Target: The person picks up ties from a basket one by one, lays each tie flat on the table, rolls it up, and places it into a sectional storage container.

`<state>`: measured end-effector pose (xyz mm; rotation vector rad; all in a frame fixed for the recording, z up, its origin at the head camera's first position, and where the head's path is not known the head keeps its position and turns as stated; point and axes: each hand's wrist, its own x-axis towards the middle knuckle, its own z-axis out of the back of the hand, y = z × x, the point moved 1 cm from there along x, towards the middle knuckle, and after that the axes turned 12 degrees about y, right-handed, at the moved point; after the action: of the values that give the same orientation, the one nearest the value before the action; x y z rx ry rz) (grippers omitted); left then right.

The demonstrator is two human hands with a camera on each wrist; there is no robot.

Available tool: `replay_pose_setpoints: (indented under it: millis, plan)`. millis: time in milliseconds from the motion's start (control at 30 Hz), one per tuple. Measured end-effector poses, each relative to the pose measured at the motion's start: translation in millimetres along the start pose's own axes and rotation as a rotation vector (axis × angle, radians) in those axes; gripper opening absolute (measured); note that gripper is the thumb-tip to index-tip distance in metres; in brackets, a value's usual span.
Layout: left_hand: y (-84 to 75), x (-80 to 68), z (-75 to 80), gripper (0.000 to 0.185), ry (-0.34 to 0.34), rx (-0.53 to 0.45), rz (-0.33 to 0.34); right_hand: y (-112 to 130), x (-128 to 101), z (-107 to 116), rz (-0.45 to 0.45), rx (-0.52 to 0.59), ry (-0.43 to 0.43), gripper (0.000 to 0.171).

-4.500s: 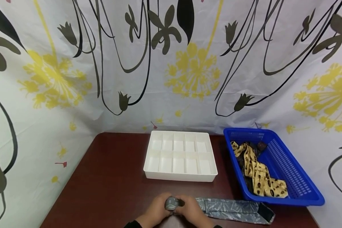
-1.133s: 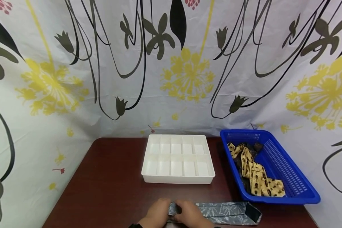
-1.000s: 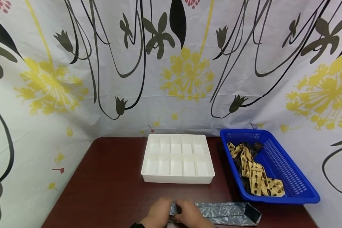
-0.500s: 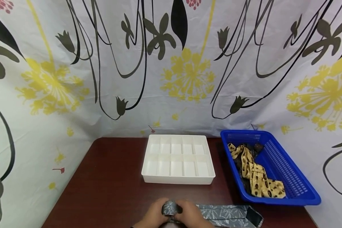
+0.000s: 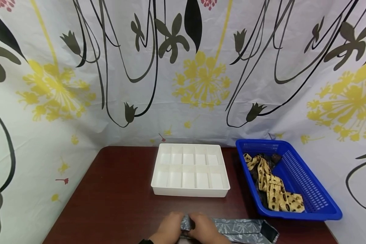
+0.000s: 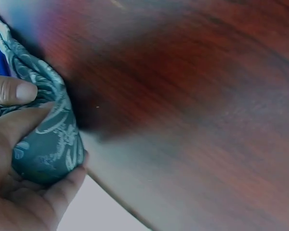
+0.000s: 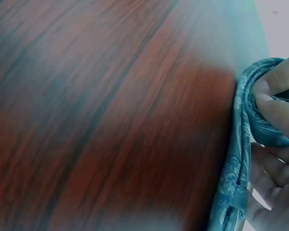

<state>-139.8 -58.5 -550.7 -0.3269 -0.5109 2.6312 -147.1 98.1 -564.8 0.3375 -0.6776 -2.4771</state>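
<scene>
at the bench's near edge both hands — left hand, right hand — curl their fingers around the rolled end of a grey patterned necktie, its loose length trailing right toward the blue basket.

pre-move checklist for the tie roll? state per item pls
1. Left hand grips the rolled end of the grey tie: ok.
2. Right hand pinches the roll from the other side: ok.
3. Unrolled tail lies flat on the table, running right: ok.
4. Roll tight and even: cannot tell, the hands cover most of it.
5. White divided tray has bare compartments: ok.
6. Blue basket, holding the yellow patterned tie, sits apart from the tail: ok.
</scene>
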Motion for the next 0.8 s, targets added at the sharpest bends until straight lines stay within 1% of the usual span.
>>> replay_pose_setpoints:
  millis: [67, 233, 333, 400, 500, 567, 667, 800]
  plan:
    - [-2.7, 0.0, 1.7, 0.013, 0.022, 0.035, 0.018, 1, 0, 1, -0.005, 0.016, 0.007, 0.044]
    - [-6.8, 0.7, 5.6, 0.020, 0.098, 0.054, 0.062, 3, -1, 2, 0.025, 0.079, 0.018, 0.054]
    - [-7.2, 2.0, 6.2, 0.021, 0.138, 0.062, 0.089, 4, 0, 3, 0.036, 0.101, 0.029, 0.054]
    - [-5.6, 2.9, 6.1, 0.018, 0.140, 0.052, 0.090, 3, 0, 3, 0.036, 0.103, 0.031, 0.051]
    - [0.5, 2.8, 4.1, 0.013, 0.108, -0.010, 0.060, 2, 0, 2, 0.040, 0.087, 0.016, 0.046]
    - [6.2, 1.8, 1.9, 0.015, 0.074, -0.081, 0.022, 2, 0, 1, 0.042, 0.091, 0.010, 0.043]
    - [14.5, -0.9, -2.6, 0.022, 0.029, -0.197, -0.038, -1, 1, 0, 0.040, 0.130, 0.015, 0.039]
    - [23.2, -4.6, -10.4, 0.038, -0.031, -0.374, -0.115, -3, 2, -1, 0.038, 0.223, 0.029, 0.035]
